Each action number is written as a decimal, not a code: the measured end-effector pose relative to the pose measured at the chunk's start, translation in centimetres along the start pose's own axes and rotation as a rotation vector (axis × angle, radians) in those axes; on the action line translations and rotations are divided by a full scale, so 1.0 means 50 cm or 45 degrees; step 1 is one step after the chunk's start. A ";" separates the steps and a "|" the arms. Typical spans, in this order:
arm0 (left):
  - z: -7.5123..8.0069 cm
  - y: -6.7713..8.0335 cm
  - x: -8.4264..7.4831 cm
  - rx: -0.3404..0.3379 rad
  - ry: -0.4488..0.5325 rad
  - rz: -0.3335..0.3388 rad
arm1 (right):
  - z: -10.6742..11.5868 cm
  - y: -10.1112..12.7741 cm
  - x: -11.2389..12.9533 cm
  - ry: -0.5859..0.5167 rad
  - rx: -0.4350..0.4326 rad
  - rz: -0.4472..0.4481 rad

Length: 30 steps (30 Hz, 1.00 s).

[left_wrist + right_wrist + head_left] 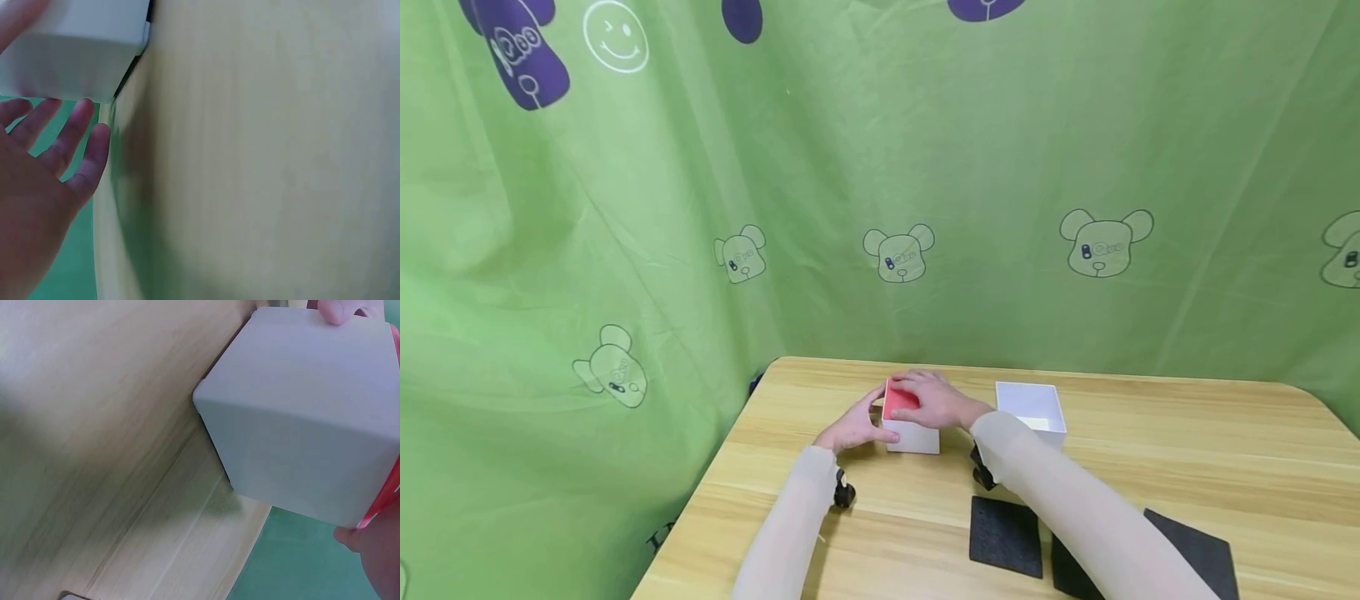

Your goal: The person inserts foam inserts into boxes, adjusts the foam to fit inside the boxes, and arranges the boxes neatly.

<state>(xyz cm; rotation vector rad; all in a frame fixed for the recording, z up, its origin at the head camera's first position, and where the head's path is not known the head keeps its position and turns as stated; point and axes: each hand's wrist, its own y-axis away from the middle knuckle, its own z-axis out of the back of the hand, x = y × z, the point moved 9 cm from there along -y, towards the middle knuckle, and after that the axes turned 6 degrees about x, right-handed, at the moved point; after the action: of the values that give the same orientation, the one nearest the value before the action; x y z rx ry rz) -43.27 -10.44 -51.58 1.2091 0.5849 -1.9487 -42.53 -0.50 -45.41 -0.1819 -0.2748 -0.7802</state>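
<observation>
A green curtain (pixel 625 250) printed with cartoon bears hangs behind and to the left of the wooden counter (pixel 1150 450). Near the counter's back left part stands a white box (pixel 913 437) with a red top (pixel 898 402). The left hand (pixel 853 427) sits against the box's left side, thumb touching the near corner and fingers loosely spread; the left wrist view shows those fingers (pixel 69 137) straight and apart, just beside the white box (pixel 75 50). The right hand (pixel 934 400) lies flat across the red top with its fingers reaching over to the far left edge, covering most of it. In the right wrist view a fingertip (pixel 340 309) presses the white box (pixel 306 419) at its upper edge. Just right of the box, apart from it, stands an open white tray (pixel 1032 407). Nearer the person, two dark foam pads (pixel 1006 535) lie flat on the counter, partly hidden by the right forearm.
</observation>
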 end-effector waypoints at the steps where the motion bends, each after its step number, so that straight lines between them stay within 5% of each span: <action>1: 0.000 0.000 -0.002 0.002 0.002 -0.004 | 0.000 0.000 0.001 -0.003 -0.004 0.000; 30: 0.004 -0.003 -0.004 -0.014 -0.085 0.016 | -0.003 -0.005 0.000 -0.020 -0.080 -0.054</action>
<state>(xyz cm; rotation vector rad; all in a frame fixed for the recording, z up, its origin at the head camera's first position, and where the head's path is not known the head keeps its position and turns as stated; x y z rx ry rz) -43.45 -10.40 -51.30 1.1342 0.5516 -1.9653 -42.67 -0.72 -45.51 -0.2424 -0.2697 -0.8305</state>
